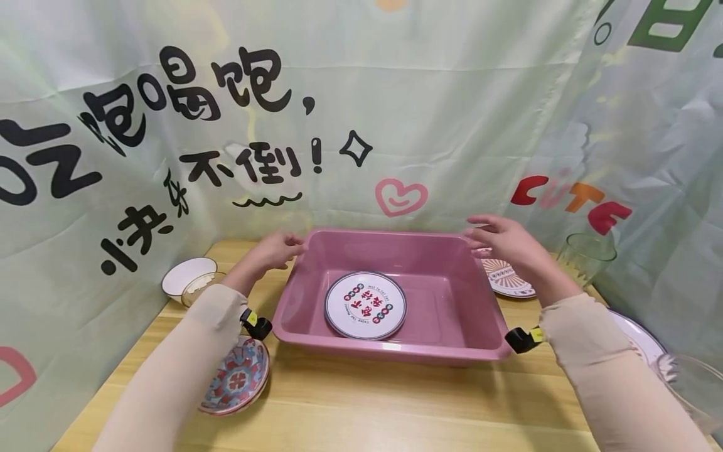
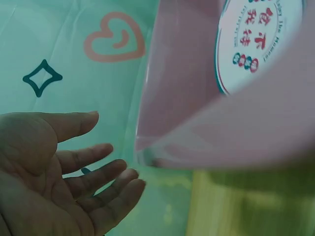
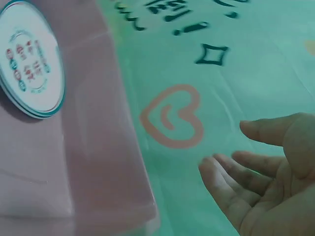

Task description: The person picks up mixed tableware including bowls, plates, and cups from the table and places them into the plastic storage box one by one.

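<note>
Hands [image 1: 277, 250] [image 1: 504, 242], 2, beside 1 tub [image 1: 437, 309]

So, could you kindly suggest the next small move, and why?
Perhaps bring the left hand and right hand inward to the rectangular pink plastic tub: both wrist views show fingers near but not gripping it, with a round white plate already inside.

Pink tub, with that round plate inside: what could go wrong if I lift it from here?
The plate lies left of centre in the tub, so it may slide or unbalance the lift. The patterned dish sits close to the tub's near-left corner and could get knocked. The glass stands near the right sleeve, which might bump it.
</note>
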`<act>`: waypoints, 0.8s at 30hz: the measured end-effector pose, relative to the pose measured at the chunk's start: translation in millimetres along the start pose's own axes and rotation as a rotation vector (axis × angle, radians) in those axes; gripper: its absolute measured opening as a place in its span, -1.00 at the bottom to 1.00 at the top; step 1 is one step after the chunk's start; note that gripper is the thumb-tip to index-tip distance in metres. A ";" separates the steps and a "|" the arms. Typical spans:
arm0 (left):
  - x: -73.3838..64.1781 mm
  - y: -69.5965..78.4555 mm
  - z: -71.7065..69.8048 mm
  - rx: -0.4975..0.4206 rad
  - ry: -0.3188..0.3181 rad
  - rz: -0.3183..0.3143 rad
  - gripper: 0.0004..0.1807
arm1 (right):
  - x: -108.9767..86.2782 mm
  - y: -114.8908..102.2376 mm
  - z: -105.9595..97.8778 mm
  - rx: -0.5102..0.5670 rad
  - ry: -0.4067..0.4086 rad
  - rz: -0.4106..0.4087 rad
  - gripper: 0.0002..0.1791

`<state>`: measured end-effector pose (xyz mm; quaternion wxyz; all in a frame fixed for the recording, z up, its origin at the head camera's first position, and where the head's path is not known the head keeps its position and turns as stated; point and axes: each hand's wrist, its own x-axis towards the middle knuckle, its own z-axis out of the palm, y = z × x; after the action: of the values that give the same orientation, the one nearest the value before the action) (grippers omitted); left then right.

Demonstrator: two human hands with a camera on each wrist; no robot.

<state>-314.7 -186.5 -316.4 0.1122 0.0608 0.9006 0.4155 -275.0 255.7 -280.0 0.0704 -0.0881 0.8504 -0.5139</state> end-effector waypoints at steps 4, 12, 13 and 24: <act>-2.2 -7.5 2.5 -0.025 -0.048 -0.023 -0.47 | -10.4 15.7 -10.1 0.100 0.062 0.004 -0.26; -4.1 -20.6 11.9 0.002 -0.112 -0.025 -0.41 | -23.6 57.6 -14.1 0.218 0.127 0.028 -0.12; -3.7 -21.7 12.9 0.002 -0.111 -0.024 -0.40 | -25.0 62.6 -14.3 0.232 0.140 0.039 -0.12; -4.0 -29.3 17.8 -0.087 -0.064 -0.052 -0.40 | -32.0 109.3 -9.5 0.531 0.204 0.104 -0.29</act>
<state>-306.8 -193.1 -349.4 0.1543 0.0457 0.8789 0.4491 -254.3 320.9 -371.5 0.0314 0.0291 0.6923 -0.7204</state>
